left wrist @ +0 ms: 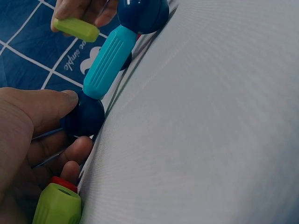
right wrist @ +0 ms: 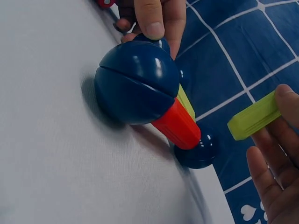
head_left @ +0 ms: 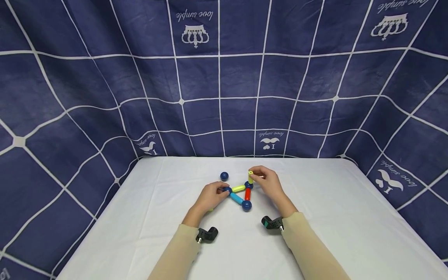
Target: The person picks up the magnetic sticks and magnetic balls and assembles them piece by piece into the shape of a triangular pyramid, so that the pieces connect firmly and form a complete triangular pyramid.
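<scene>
A triangle of blue balls and rods lies on the white table: a light-blue rod [head_left: 236, 198], a red rod [head_left: 247, 194] and a yellow-green rod [head_left: 238, 188] join the balls. My left hand [head_left: 211, 196] holds the left corner ball [left wrist: 84, 114] between thumb and fingers. Above the far corner ball [right wrist: 198, 151], my right hand [head_left: 268, 183] pinches another yellow-green rod [right wrist: 254, 116]. A small gap shows between that rod's lower end and the ball in the right wrist view. The near corner ball [head_left: 246, 205] rests on the cloth, touched by neither hand.
Behind the triangle sits a loose blue ball [head_left: 224, 176]. Beside my left hand lie a yellow-green piece [left wrist: 58, 205] and a red piece [left wrist: 65, 183], partly hidden. A blue checked curtain [head_left: 238, 77] stands beyond the table [head_left: 168, 186].
</scene>
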Available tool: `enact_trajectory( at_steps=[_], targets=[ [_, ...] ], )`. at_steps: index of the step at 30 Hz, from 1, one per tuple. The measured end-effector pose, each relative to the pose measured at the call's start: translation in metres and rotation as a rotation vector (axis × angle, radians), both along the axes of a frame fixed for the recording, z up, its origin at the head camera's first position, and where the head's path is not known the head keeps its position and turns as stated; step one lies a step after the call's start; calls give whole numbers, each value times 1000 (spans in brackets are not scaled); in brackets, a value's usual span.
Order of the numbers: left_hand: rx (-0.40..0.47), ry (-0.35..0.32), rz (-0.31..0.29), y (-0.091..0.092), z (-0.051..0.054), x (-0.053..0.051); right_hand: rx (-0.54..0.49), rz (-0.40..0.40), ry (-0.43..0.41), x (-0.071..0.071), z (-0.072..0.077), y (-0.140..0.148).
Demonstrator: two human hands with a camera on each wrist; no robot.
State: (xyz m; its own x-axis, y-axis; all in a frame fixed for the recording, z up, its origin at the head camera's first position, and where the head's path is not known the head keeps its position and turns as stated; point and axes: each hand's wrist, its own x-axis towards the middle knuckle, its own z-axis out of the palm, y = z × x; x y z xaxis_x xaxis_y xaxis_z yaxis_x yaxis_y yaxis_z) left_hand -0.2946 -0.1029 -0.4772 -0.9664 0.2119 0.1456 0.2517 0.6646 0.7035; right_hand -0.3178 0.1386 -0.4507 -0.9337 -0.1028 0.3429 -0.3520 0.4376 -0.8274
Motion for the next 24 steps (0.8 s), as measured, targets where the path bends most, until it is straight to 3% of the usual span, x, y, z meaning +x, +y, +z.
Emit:
enact_trajectory(
  at_steps=[18,24],
  targets=[
    [-5,1,-2,0,2,1,-7,-21,-77,-9,-8,-8],
    [-6,4,-5,0,1,1,29,9,-78,-10,-11,-7]
  ],
)
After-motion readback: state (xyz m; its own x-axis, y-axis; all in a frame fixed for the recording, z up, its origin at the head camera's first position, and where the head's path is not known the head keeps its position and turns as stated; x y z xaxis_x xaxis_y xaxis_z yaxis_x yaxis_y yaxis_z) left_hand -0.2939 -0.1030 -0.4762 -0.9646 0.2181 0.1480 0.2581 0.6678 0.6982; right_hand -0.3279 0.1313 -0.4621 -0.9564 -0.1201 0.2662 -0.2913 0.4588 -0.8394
